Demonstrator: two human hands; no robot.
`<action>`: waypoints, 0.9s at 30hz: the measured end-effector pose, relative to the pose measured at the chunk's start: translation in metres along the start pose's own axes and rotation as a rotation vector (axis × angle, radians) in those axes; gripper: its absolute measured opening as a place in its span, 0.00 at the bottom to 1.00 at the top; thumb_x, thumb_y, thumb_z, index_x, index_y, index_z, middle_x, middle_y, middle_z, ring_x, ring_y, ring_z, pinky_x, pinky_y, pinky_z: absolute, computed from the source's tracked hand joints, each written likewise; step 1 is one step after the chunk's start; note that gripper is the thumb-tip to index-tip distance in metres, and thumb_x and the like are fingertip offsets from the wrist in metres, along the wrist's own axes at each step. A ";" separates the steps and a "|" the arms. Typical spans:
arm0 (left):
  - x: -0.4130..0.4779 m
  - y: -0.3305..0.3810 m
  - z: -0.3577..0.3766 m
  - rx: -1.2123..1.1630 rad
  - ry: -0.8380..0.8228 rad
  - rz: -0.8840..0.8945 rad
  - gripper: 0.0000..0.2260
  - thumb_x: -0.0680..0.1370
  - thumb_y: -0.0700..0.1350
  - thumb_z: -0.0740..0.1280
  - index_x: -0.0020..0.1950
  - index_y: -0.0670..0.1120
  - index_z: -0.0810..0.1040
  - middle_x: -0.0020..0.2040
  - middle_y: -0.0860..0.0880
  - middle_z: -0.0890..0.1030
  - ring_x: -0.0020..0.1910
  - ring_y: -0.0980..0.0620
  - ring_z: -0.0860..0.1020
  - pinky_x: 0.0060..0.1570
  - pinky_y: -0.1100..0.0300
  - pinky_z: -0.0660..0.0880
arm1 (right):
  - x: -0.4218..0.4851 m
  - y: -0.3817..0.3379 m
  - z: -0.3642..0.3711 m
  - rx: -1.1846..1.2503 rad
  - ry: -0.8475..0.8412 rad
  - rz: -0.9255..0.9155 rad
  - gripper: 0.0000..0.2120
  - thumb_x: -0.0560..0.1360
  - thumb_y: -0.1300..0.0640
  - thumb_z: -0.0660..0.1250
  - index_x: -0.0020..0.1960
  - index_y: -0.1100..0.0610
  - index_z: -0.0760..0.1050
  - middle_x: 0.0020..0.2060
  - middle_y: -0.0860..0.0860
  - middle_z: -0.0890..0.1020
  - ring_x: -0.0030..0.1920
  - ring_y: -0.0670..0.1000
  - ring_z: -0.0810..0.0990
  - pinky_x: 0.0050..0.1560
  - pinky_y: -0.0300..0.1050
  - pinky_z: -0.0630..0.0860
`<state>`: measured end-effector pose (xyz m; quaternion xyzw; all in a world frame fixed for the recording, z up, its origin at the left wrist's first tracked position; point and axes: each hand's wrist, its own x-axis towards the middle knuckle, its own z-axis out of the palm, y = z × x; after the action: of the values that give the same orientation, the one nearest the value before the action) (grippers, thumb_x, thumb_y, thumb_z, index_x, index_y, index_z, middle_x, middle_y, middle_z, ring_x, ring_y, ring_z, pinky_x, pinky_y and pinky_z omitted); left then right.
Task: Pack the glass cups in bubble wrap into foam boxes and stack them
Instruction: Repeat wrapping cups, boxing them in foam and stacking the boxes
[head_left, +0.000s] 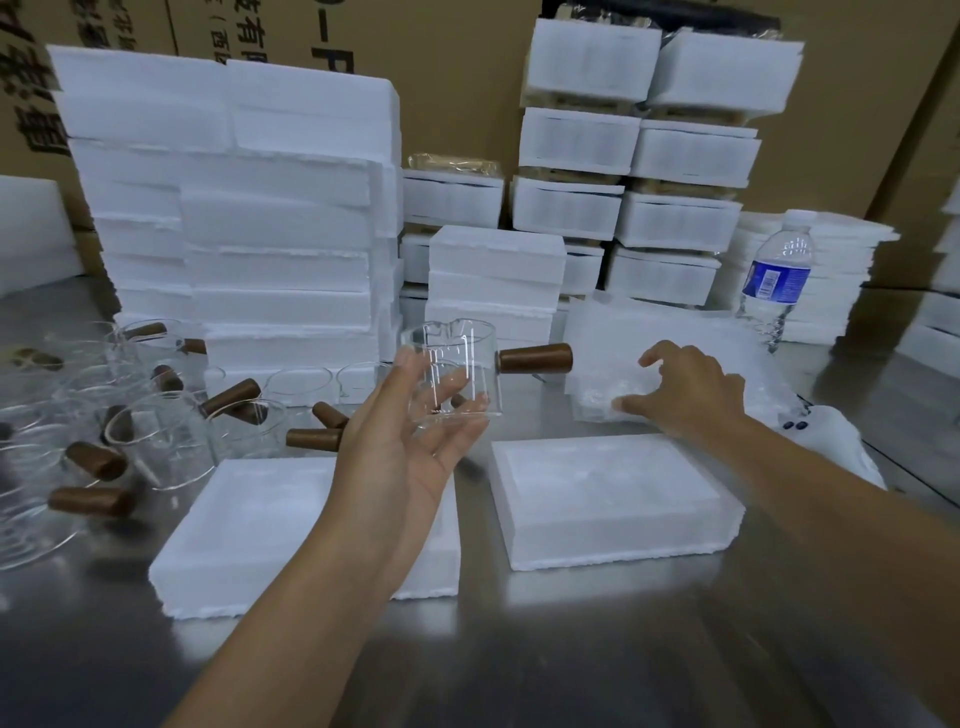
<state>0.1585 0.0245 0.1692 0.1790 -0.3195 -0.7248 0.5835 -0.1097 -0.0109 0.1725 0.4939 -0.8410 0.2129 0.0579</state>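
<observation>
One glass cup (457, 371) sits gripped in the left hand (402, 447); the half-open right hand (691, 389) touches bubble wrap (654, 327).

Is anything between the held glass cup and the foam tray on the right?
Nothing visible. The left hand holds the glass cup in the air; the right foam tray lies uncovered nearer the camera.

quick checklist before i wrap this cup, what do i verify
1. Glass cup held firmly: ok, the left hand has fingers and thumb round it, off the table.
2. Right hand at the bubble wrap: ok, it is over the pile.
3. One sheet pinched: cannot tell.
4. Foam box ready: ok, it lies open in front.
5. Cup free of cracks: cannot tell.
6. Water bottle upright: ok.
</observation>
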 end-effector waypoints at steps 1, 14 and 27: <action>0.000 0.000 0.000 -0.006 0.001 -0.001 0.29 0.57 0.55 0.73 0.54 0.44 0.78 0.46 0.45 0.83 0.50 0.45 0.82 0.47 0.55 0.81 | 0.002 0.001 0.003 -0.010 -0.024 0.022 0.24 0.68 0.44 0.73 0.60 0.50 0.72 0.59 0.52 0.75 0.62 0.55 0.71 0.62 0.53 0.62; 0.002 0.006 -0.002 -0.099 -0.068 -0.036 0.21 0.69 0.55 0.67 0.56 0.44 0.78 0.50 0.44 0.83 0.52 0.46 0.82 0.48 0.56 0.81 | -0.003 -0.020 -0.005 0.422 0.449 -0.182 0.08 0.77 0.52 0.64 0.47 0.55 0.77 0.47 0.53 0.79 0.49 0.52 0.74 0.50 0.43 0.70; 0.000 0.024 -0.004 -0.236 -0.251 0.024 0.20 0.72 0.56 0.65 0.56 0.44 0.77 0.53 0.44 0.81 0.54 0.45 0.81 0.51 0.55 0.79 | -0.142 -0.094 -0.017 0.176 -0.150 -0.900 0.08 0.75 0.42 0.59 0.42 0.45 0.68 0.42 0.40 0.74 0.45 0.42 0.69 0.60 0.44 0.61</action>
<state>0.1791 0.0210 0.1823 0.0137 -0.3047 -0.7670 0.5645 0.0410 0.0713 0.1728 0.8268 -0.5238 0.2010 0.0415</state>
